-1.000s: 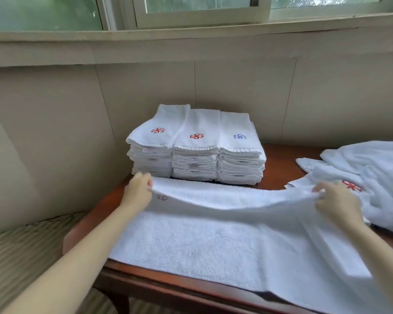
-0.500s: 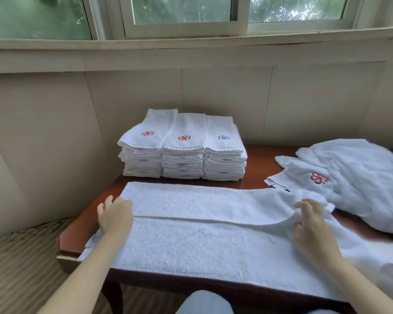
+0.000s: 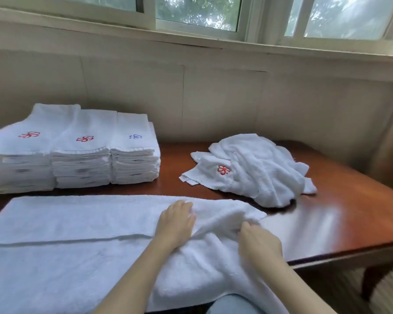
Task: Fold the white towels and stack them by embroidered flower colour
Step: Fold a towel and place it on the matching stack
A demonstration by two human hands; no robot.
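A long white towel (image 3: 61, 243) lies spread across the front of the wooden table (image 3: 340, 214), its far half folded over toward me. My left hand (image 3: 176, 223) rests flat on the towel near its right end. Just to the right, my right hand (image 3: 258, 242) grips a bunched fold of the same towel. Three stacks of folded towels stand at the back left: two topped with red flowers (image 3: 30, 134) (image 3: 85, 138) and one with a blue flower (image 3: 135, 136). A heap of unfolded towels (image 3: 259, 171) with a red flower showing lies at the back right.
A panelled wall and a window sill run behind the table. The table's right edge and a leg (image 3: 372, 277) are near my right arm. My knee (image 3: 232, 305) shows below the front edge, under the hanging towel.
My left hand has slid from the towel's left end to near its right end. The right hand now bunches the towel's right end. The view has swung to the right.
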